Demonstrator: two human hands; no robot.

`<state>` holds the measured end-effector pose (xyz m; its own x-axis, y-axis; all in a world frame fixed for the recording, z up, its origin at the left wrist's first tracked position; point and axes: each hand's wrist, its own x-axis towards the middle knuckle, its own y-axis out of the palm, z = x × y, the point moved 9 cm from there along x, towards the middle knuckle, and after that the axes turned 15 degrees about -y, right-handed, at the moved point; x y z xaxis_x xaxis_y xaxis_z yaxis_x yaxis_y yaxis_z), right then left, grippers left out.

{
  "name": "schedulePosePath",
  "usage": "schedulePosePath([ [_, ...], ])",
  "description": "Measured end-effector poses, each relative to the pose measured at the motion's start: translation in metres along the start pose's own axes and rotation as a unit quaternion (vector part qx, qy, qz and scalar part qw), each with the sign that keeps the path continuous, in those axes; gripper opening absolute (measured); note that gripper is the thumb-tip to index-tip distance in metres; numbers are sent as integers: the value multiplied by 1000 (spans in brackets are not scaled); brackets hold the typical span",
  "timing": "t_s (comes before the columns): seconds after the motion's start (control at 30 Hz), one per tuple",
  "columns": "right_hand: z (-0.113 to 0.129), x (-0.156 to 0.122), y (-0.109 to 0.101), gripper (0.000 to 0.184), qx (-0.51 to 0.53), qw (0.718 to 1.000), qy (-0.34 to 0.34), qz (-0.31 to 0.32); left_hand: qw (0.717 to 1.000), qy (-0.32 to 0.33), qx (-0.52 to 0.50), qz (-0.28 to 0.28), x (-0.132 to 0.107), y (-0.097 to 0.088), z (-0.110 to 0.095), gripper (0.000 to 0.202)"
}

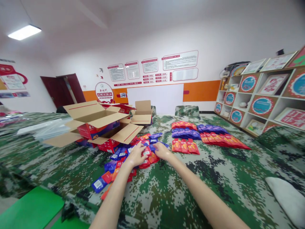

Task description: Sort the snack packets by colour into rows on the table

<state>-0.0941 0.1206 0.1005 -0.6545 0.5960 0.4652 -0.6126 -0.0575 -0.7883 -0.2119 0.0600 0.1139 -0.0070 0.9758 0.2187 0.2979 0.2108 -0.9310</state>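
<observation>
A loose pile of red and blue packets (119, 163) lies on the camouflage-covered table (166, 190) in front of me. My left hand (136, 155) rests on the pile, fingers stretched forward over a red packet. My right hand (161, 149) lies beside it, fingers curled onto a blue packet at the pile's far edge. To the right, sorted rows of red packets (185, 146) and blue packets (186, 135) lie in neat overlapping lines, with further red and blue rows (221, 137) beyond.
Open cardboard boxes (95, 122) stand behind the pile on the left, a smaller box (142, 113) further back. Clear plastic sheets (47, 128) lie far left. A shelf unit (262, 101) lines the right wall. A white cloth (286, 198) lies near right, green surface (30, 206) low left.
</observation>
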Motion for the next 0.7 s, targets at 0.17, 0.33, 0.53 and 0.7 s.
schedulePosePath([
  [0.17, 18, -5, 20, 20, 8, 1000, -28, 1, 1000, 10, 4, 9, -2, 5, -8, 49],
  [0.33, 5, -2, 31, 24, 163, 981, 82, -64, 999, -2, 31, -18, -5, 4, -17, 38],
  [0.53, -9, -8, 23, 29, 424, 877, 156, -163, 994, -7, -19, -112, -2, -15, -32, 23],
  [0.7, -47, -31, -32, 45, 384, 853, 187, -299, 930, -68, -329, -151, 17, -24, -28, 22],
])
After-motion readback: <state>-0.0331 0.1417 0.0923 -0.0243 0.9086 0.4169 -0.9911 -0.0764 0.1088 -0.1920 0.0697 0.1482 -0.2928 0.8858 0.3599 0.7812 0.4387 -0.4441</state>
